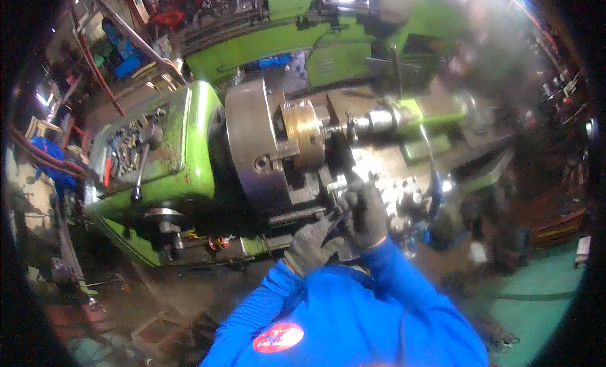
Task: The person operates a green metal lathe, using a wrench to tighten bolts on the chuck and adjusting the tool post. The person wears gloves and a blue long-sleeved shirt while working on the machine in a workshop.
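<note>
A large lathe chuck (255,143) grips a round, brass-toned metal workpiece (303,130). To its right, the tailstock (435,114) points its silvery spindle at the workpiece. My left hand (309,248), in a grey glove, is below the chuck with its fingers curled toward my right hand. My right hand (366,220), gloved too, is closed beside the bright tool post area (398,193), its fingertips near the carriage. A thin dark piece seems to lie between the two hands; its kind is too blurred to tell.
The green headstock (202,139) at left carries a tray of small tools and bits (126,152) and a lever (142,168). A blue-handled brush or rod (435,184) stands right of my hands. Another green machine (341,57) stands behind. Haze blurs the right side.
</note>
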The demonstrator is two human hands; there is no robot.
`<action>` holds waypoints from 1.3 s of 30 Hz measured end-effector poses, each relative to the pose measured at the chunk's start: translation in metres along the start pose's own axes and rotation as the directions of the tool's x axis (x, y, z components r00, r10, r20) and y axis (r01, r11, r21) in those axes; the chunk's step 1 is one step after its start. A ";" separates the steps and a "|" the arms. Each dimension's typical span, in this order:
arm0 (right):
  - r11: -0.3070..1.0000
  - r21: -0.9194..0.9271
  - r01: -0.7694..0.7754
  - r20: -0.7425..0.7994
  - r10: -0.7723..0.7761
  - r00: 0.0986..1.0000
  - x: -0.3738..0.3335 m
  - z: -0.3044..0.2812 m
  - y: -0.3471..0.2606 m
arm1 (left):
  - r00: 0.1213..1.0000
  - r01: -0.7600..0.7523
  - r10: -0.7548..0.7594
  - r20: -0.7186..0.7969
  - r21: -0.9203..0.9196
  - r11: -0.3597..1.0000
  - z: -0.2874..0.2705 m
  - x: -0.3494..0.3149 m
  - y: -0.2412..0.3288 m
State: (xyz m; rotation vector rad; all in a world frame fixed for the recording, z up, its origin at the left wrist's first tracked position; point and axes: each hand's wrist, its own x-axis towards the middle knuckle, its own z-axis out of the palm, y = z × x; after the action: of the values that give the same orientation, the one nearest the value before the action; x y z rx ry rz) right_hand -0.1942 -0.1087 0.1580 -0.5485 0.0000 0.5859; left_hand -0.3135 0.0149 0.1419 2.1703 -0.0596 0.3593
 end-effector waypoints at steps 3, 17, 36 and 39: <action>0.992 0.015 -0.122 -0.013 0.122 0.992 0.030 -0.042 0.014 | 0.984 0.128 -0.136 -0.112 -0.076 0.989 0.012 0.000 -0.006; 0.277 -0.885 0.374 0.275 -0.337 0.900 0.032 -0.103 0.044 | 0.991 0.132 -0.109 -0.076 0.486 0.864 -0.012 0.062 0.001; 0.975 -0.113 0.192 -0.455 -0.222 0.862 0.143 -0.128 0.095 | 0.867 0.498 -0.307 -0.394 0.723 0.479 -0.165 0.224 -0.062; 0.944 -0.276 0.178 -0.454 -0.292 0.842 0.173 -0.150 0.109 | 0.864 0.504 -0.248 -0.438 0.746 0.436 -0.160 0.217 -0.065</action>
State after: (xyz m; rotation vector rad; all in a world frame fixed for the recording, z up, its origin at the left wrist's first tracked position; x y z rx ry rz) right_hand -0.0835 -0.0157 -0.0501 -0.8947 0.3490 0.1891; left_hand -0.1320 0.2011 0.2380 2.9675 0.9705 0.4687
